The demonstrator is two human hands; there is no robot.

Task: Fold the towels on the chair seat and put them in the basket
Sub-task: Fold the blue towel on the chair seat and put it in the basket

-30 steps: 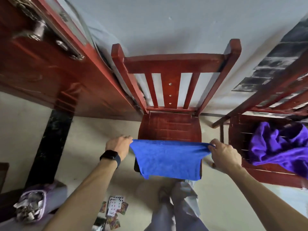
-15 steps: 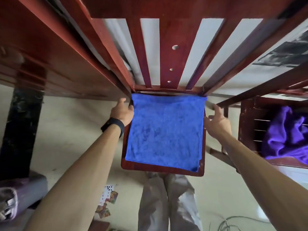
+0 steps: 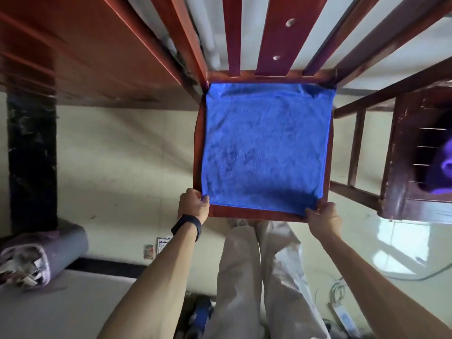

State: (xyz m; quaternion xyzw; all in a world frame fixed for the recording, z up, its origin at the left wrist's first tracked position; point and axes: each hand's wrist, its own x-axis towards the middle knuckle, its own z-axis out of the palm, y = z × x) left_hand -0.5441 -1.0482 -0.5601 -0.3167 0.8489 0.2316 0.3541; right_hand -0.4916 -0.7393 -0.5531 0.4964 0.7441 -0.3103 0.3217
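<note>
Now, from the head camera, a blue towel point(image 3: 265, 148) lies spread flat over the chair seat point(image 3: 254, 214), covering nearly all of it, with a strip of red wood bare along the near edge and down the left side. Its far edge sits against the foot of the chair back point(image 3: 281, 37), a little rumpled at the far right corner.

The left hand point(image 3: 193, 204), with a black wristband point(image 3: 187, 227) behind it, pinches the towel's near left corner, fingers curled round the cloth. The right hand point(image 3: 322, 217) grips the near right corner in the same way, the fabric bunched slightly under its fingers point(image 3: 311, 212). Both forearms reach in from below, and the person's pale trousers point(image 3: 256, 277) hang between them.

To the right stands a second chair point(image 3: 401, 152), well apart from the first, with a purple towel point(image 3: 442, 167) heaped on its seat. On the floor at the left lies a grey-purple container point(image 3: 41, 258), perhaps a bag, too blurred to tell. A few playing cards point(image 3: 156, 245) lie on the floor near the left forearm.
</note>
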